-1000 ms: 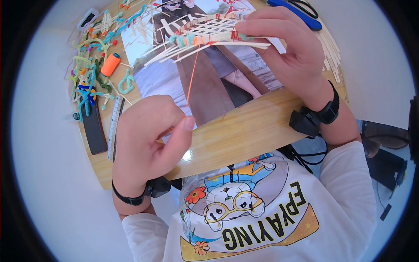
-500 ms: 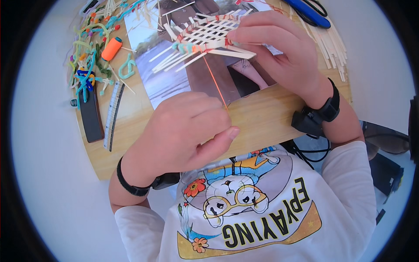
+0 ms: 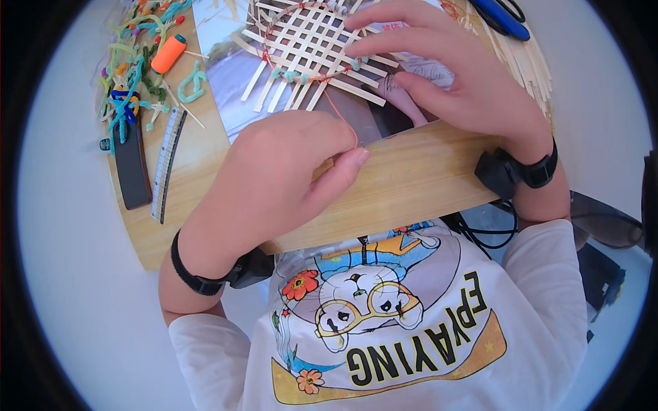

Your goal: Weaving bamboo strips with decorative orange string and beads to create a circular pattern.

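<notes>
A lattice of pale flat wooden strips [image 3: 311, 42] lies on a glossy printed sheet, strip ends sticking out all round. Red thread ties and pale green fuzzy bits mark a ring on it. From its near edge a thin orange thread [image 3: 334, 103] runs slackly to my left hand [image 3: 288, 171], which pinches it between thumb and curled forefinger. Over the right side of the lattice hovers my right hand [image 3: 459, 72], its fingers spread with nothing between them. I cannot tell whether its fingertips touch the strips.
Left lie an orange thread spool [image 3: 168, 55], a teal pipe-cleaner loop [image 3: 192, 83], a clear ruler [image 3: 168, 164], a dark flat case [image 3: 131, 175] and tangled pipe cleaners [image 3: 133, 41]. Blue-handled scissors [image 3: 502, 19] and loose wooden strips [image 3: 531, 68] are at right. The printed sheet [image 3: 236, 113] covers mid-table.
The lattice, tilted and held at its right edge before, now lies flatter. My right hand has let go of it and spread its fingers. The taut orange thread has gone slack.
</notes>
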Motion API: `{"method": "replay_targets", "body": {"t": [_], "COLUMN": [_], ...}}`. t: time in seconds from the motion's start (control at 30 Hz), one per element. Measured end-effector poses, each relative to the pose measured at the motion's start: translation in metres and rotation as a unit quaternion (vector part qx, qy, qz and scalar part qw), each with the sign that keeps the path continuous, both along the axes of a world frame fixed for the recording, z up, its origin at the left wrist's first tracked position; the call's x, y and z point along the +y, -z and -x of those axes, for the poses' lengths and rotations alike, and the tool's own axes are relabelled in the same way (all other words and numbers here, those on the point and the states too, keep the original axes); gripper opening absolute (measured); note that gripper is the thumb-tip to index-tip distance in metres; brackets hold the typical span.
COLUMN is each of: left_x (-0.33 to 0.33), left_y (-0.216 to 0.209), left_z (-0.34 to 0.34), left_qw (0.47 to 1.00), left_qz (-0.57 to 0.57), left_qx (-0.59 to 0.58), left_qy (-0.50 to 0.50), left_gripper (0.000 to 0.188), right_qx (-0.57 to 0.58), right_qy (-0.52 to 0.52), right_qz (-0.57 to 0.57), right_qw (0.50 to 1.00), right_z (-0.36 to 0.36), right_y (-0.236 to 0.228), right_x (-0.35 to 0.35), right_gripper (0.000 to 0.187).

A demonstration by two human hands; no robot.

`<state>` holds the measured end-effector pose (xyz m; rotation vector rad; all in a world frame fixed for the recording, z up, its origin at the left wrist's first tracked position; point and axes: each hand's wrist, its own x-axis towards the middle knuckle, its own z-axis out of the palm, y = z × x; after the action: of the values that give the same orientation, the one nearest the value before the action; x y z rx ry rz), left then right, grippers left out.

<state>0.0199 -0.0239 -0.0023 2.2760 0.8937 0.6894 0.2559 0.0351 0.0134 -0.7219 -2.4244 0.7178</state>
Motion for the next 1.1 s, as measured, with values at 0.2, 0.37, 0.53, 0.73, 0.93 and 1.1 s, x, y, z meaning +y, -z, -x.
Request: {"method": "replay_targets", "body": {"t": [0.2,0.37,0.53,0.73,0.93,1.1], "left_x": [-0.002,-0.002,0.019,0.035,0.035,0.031], "left_y": [-0.004,-0.007,-0.001,0.008,0.021,0.020], "left_z": [0.001,0.003,0.010,0.011,0.005,0.008], "left_qw": [1.000,0.998,0.995,0.979,0.982,0.993], "left_qz": [0.009,0.057,-0.004,-0.182,-0.168,-0.055], "left_qx": [-0.005,-0.020,-0.044,0.070,0.078,0.048], "left_qy": [-0.009,-0.017,-0.089,-0.050,-0.043,-0.097], "left_gripper": [0.008,0.005,0.009,0.021,0.019,0.019], "right_qx": [0.043,0.073,0.057,0.021,-0.036,-0.041], "right_qy": [0.002,0.015,-0.006,-0.062,-0.090,-0.103], "right_qz": [0.200,0.343,0.212,0.185,0.155,0.162], "right_qw": [0.979,0.936,0.976,0.981,0.983,0.981], "right_z": [0.018,0.018,0.013,0.014,0.014,0.011], "right_y": [0.010,0.013,0.020,0.020,0.017,0.015], "right_x": [-0.030,-0.033,-0.027,-0.028,-0.029,-0.030], "right_gripper": [0.032,0.026,0.009,0.008,0.008,0.008]}}
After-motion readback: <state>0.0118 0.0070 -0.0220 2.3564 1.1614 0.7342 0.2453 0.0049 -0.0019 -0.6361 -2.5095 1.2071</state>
